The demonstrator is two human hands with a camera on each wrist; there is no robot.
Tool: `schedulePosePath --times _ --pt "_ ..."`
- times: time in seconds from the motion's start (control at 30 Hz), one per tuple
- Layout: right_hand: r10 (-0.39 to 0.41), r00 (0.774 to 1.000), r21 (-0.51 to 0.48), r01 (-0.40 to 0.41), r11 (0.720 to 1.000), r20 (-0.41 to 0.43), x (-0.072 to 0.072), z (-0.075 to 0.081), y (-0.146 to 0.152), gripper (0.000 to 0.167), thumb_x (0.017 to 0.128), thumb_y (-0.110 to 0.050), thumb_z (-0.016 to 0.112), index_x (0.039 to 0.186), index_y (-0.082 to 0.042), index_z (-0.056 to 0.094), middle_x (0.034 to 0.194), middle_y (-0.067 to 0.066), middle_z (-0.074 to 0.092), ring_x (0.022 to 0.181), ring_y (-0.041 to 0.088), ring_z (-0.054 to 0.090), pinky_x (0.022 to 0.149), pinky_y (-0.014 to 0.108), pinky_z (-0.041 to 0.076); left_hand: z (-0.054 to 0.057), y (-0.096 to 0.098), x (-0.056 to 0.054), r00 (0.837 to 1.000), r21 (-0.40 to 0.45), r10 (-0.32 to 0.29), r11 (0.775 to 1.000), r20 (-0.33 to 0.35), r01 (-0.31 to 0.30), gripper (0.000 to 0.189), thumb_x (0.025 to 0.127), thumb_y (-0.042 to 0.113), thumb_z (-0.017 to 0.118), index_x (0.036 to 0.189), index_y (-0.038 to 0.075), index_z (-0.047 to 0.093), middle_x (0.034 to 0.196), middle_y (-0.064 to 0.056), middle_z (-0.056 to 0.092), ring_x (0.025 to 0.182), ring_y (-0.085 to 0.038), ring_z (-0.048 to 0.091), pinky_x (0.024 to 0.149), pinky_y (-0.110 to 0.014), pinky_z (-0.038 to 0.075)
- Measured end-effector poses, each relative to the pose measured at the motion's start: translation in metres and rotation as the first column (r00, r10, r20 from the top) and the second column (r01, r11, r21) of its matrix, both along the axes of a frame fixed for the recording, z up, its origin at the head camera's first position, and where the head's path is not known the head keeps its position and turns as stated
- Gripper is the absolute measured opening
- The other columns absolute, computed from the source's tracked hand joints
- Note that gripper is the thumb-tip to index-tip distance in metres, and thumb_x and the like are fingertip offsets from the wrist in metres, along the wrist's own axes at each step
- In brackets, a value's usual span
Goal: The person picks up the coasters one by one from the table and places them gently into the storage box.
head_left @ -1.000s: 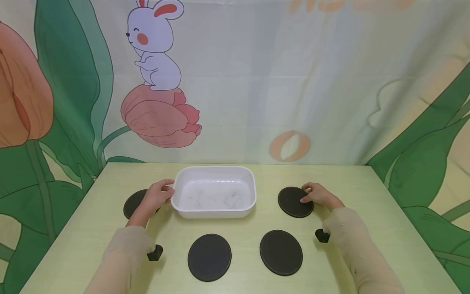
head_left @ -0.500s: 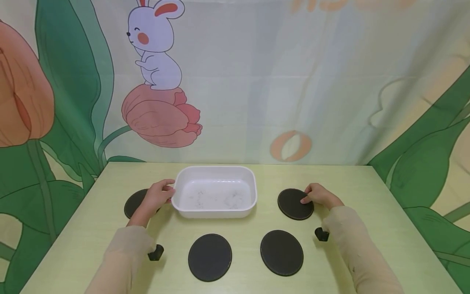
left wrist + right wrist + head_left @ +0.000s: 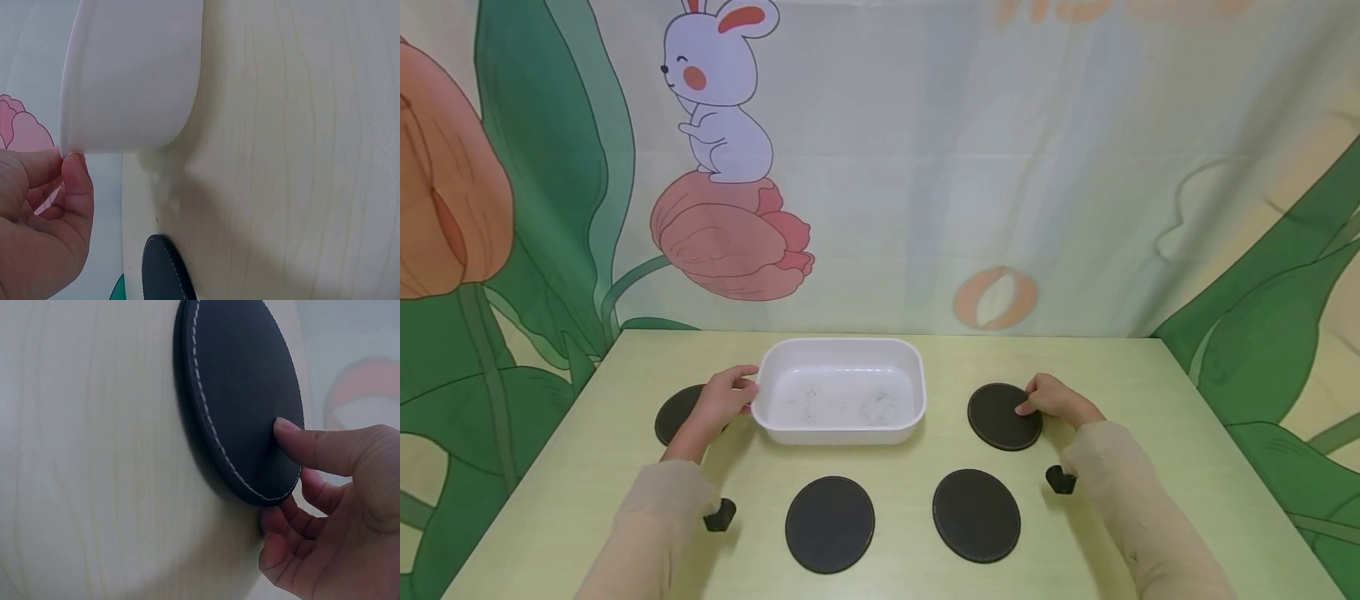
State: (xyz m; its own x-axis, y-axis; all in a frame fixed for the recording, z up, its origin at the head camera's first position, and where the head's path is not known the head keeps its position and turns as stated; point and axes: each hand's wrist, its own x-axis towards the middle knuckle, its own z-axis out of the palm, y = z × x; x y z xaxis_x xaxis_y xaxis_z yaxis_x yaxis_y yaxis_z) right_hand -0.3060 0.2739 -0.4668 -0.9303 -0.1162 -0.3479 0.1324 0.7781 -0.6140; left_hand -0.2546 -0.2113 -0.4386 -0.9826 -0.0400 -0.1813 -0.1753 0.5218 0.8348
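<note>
My left hand (image 3: 725, 400) pinches the left rim of a white rectangular basin (image 3: 837, 437). The left wrist view shows thumb and fingertips at the rim of the basin (image 3: 134, 81). On the right, my right hand (image 3: 1055, 398) holds a round black coaster (image 3: 1000, 412) by its right edge. Its thumb lies on top of the coaster (image 3: 244, 381), which has pale stitching, and the other fingers are at the edge and underneath. Another black coaster (image 3: 676, 414) lies partly hidden behind my left hand.
Two more black coasters, a left one (image 3: 830, 525) and a right one (image 3: 977, 516), lie near the front of the pale wooden table (image 3: 902, 575). A printed curtain (image 3: 880, 167) hangs behind the table's back edge.
The held coaster's near edge has shifted slightly toward me, with a small change in my right hand's hold. My left hand and the basin keep their places.
</note>
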Motion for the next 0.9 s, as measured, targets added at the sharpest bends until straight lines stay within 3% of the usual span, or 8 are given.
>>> schedulePosePath --times 0.2,0.4,0.53,0.7,0.9 --pt "-0.005 0.999 -0.021 0.006 1.0 0.032 0.002 0.007 0.001 0.029 0.077 -0.004 0.061 0.096 0.006 0.042 0.091 0.012 0.042 0.075 0.02 0.042 0.059 0.024 0.038 0.001 0.001 0.001 1.0 -0.004 0.001 1.0 0.007 -0.001 0.04 0.09 0.006 0.046 0.129 -0.002 0.039 0.112 -0.024 0.05 0.084 -0.022 0.055 0.072 -0.029 0.052" --pt "0.003 0.995 -0.079 0.005 0.997 0.095 0.007 0.023 -0.001 0.032 0.081 -0.001 0.051 0.11 0.007 0.039 0.101 0.018 0.045 0.075 0.02 0.049 0.061 0.031 0.046 0.001 0.001 0.001 1.0 -0.011 0.003 1.0 0.0 -0.003 0.04 0.09 0.006 0.046 0.129 -0.002 0.039 0.111 -0.024 0.05 0.083 -0.021 0.055 0.07 -0.026 0.052" --pt "0.004 0.989 -0.137 0.016 0.99 0.148 0.01 0.033 -0.001 0.036 0.079 0.003 0.045 0.114 0.005 0.036 0.097 0.015 0.047 0.075 0.02 0.05 0.064 0.033 0.047 0.0 0.0 0.0 1.0 -0.005 0.001 1.0 0.001 -0.001 0.04 0.091 0.006 0.046 0.129 -0.001 0.039 0.111 -0.024 0.05 0.084 -0.021 0.055 0.07 -0.026 0.051" --pt "0.044 0.986 -0.232 -0.007 0.973 0.158 0.012 0.045 0.001 0.033 0.081 0.004 0.041 0.113 0.004 0.036 0.086 0.009 0.045 0.071 0.018 0.048 0.061 0.031 0.046 -0.001 0.0 0.0 1.0 -0.001 -0.002 1.0 0.004 0.002 0.04 0.091 0.007 0.045 0.13 -0.001 0.038 0.112 -0.024 0.05 0.085 -0.022 0.055 0.071 -0.026 0.051" --pt "0.098 0.986 -0.378 -0.041 0.925 0.133 0.007 0.064 -0.004 0.03 0.084 0.003 0.043 0.113 0.004 0.035 0.078 0.003 0.044 0.066 0.015 0.049 0.06 0.03 0.046 -0.001 0.0 0.0 1.0 -0.006 -0.004 1.0 -0.009 0.004 0.04 0.09 0.006 0.046 0.129 -0.002 0.039 0.109 -0.024 0.051 0.082 -0.02 0.055 0.068 -0.025 0.051"
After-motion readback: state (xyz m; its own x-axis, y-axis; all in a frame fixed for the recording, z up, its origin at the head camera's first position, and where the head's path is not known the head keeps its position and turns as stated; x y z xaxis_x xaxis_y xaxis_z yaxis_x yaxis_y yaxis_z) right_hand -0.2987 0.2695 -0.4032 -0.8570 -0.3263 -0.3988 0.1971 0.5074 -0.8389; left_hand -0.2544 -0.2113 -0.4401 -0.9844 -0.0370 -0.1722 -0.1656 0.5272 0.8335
